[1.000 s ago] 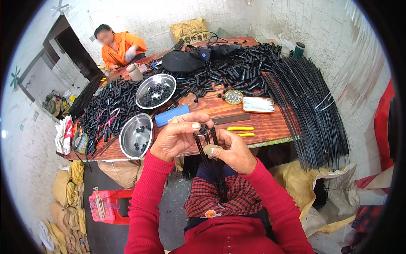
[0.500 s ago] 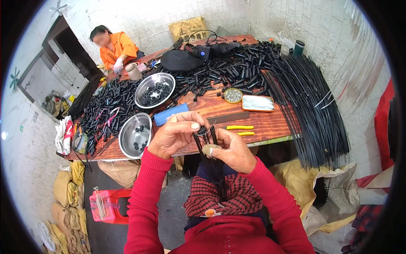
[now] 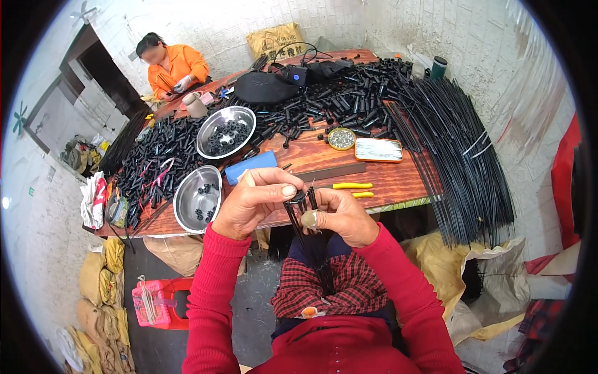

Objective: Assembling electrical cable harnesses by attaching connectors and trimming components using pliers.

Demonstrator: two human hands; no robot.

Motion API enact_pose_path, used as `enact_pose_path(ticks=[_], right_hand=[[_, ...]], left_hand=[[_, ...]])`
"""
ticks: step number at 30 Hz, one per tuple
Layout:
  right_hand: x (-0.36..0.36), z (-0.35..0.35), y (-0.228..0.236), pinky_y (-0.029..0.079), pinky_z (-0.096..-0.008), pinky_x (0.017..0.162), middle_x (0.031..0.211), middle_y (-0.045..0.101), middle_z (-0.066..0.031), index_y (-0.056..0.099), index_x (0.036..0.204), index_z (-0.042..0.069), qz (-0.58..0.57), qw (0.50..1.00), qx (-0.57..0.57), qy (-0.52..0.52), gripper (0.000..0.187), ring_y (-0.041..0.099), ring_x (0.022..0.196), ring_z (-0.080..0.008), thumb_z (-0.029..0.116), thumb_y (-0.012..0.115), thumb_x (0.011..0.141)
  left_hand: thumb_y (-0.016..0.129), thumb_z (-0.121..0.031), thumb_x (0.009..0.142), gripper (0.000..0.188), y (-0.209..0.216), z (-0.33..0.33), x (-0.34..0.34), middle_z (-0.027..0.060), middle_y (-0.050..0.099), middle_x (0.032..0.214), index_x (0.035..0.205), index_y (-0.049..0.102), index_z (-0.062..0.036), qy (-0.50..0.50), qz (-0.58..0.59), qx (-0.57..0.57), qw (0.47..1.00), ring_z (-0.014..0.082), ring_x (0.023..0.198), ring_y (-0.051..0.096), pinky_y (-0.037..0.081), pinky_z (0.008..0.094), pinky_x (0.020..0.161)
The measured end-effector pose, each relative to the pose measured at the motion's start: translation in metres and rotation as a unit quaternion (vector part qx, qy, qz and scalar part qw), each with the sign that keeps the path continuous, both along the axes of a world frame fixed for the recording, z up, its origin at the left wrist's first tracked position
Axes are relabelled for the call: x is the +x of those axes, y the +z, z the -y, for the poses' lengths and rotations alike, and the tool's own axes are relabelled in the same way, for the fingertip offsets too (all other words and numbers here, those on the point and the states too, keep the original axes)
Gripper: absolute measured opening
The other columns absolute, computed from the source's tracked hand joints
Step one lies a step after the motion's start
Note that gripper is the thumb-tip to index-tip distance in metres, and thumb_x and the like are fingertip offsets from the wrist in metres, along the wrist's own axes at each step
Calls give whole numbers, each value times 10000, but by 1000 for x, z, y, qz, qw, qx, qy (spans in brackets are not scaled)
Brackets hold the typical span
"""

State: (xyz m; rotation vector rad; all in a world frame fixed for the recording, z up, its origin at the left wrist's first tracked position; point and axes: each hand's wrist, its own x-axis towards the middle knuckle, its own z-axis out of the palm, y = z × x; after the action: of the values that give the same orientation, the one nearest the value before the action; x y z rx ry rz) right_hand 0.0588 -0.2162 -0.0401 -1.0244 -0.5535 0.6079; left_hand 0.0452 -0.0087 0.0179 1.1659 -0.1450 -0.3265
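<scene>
Over my lap, my left hand (image 3: 258, 202) is closed, thumb and fingers pinching a small round black hub (image 3: 298, 197). Thin black rods (image 3: 316, 258) that look like umbrella ribs hang from the hub in a bundle down to my lap. My right hand (image 3: 342, 217) is closed around the upper rods, its thumb pressed in beside the hub. A tan cover (image 3: 309, 219) wraps that thumb's tip. A fine wire end (image 3: 313, 182) sticks up between my hands. The fingers behind the rods are partly hidden.
Ahead, the wooden table (image 3: 299, 156) bears heaps of black tubes (image 3: 152, 137), two steel bowls (image 3: 180, 199), yellow-handled pliers (image 3: 353, 186), a blue box (image 3: 249, 167), and a tin of pins (image 3: 379, 150). Long black rods (image 3: 461, 156) lie right. A co-worker in orange (image 3: 177, 68) sits far left.
My hands keep their grip on the hub and rods, with the right thumb shifted slightly. The co-worker's hands have moved a little, and the view has tilted slightly.
</scene>
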Motion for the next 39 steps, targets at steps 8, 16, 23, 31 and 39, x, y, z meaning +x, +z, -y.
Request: enact_pose_path(ticks=[8, 16, 23, 31, 39], right_hand=[[6, 2, -2, 449, -209, 669, 870, 635, 15, 623, 1050, 20, -8, 999, 8, 30, 234, 569, 746, -50, 161, 696, 879], [5, 2, -4, 479, -243, 699, 920, 662, -33, 632, 1044, 13, -8, 1000, 6, 22, 235, 596, 764, -98, 178, 686, 885], [7, 2, -9, 474, -247, 748, 972, 656, -22, 629, 1082, 20, -15, 1000, 5, 20, 248, 592, 835, -88, 175, 679, 894], [6, -1, -5, 457, -217, 672, 860, 627, 8, 631, 1022, 16, -24, 999, 3, -37, 230, 570, 743, -64, 176, 708, 876], [3, 4, 0, 461, -216, 672, 856, 626, 9, 624, 996, 20, -20, 999, -1, -26, 198, 570, 747, -60, 163, 701, 884]], left_hand=[[682, -56, 838, 228, 2, 7, -12, 161, 696, 1000, 1039, 672, 50, 37, 0, 6, 999, 223, 873, 692, 557, 351, 834], [708, -59, 819, 391, -15, -3, -19, 203, 636, 1187, 1184, 617, 50, 11, 49, -52, 997, 278, 1052, 652, 522, 398, 940], [706, 19, 784, 440, -19, 5, -20, 196, 631, 1202, 1211, 601, 30, 53, 50, -21, 997, 260, 1073, 644, 526, 392, 942], [690, 51, 796, 453, -21, 20, -21, 169, 645, 1176, 1230, 564, 16, 88, 31, -68, 993, 218, 1037, 653, 530, 351, 932], [732, 28, 784, 411, -27, 21, -19, 162, 652, 1153, 1163, 575, 0, 74, 57, -86, 992, 208, 1018, 654, 531, 333, 913]])
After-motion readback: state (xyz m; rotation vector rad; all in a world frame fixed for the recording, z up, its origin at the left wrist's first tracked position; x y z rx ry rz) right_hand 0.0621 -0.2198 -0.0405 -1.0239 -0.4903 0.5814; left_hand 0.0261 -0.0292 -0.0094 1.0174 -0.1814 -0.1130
